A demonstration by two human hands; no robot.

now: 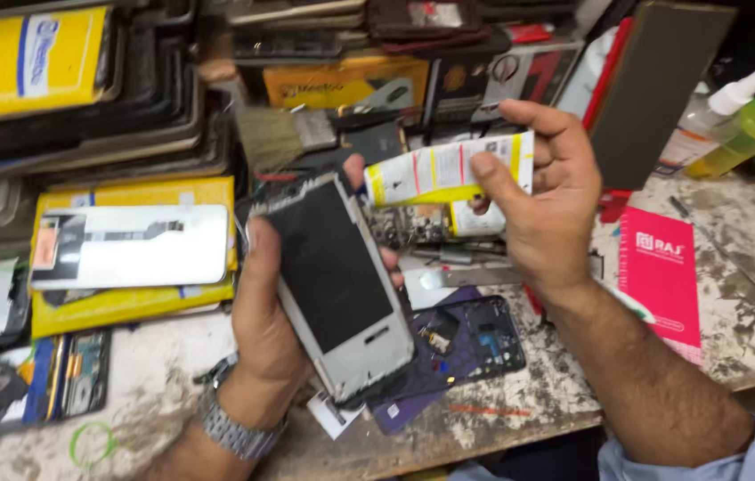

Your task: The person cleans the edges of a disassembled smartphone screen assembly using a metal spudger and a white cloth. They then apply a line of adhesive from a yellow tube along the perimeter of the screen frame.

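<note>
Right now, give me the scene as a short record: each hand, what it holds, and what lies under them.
left hand: grips a white phone screen, glass cracked at top
right hand: pinches a white and yellow tube, nozzle toward the screen
under hands: open dark phone frame on the bench
left of hands: white panel on a yellow box
right: pink booklet

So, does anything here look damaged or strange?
Yes. The phone screen panel in the left hand has a ragged, crumbled top edge. The right hand holds a tube over it.
</note>
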